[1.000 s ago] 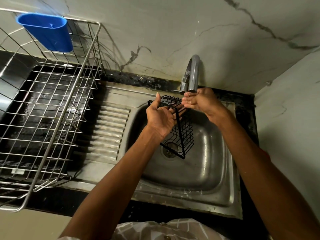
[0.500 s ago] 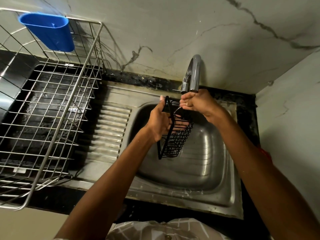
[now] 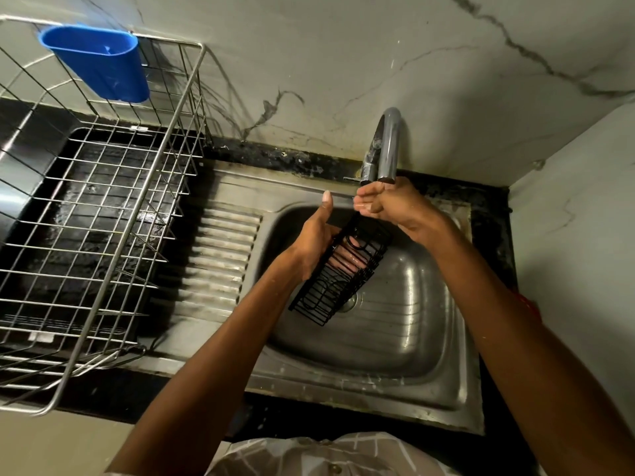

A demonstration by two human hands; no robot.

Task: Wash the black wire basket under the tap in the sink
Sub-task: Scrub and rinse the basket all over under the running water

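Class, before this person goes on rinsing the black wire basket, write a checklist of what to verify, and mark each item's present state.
1. Left hand grips the black wire basket: ok.
2. Right hand holds the basket's top end: ok.
3. Basket is over the sink bowl: ok.
4. Basket's top end sits below the tap spout: ok.
5. Water is running: cannot tell.
6. Basket is clean: cannot tell.

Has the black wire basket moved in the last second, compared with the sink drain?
Yes. The black wire basket has swung from upright to slanting, its lower end now left of the sink drain instead of over it.
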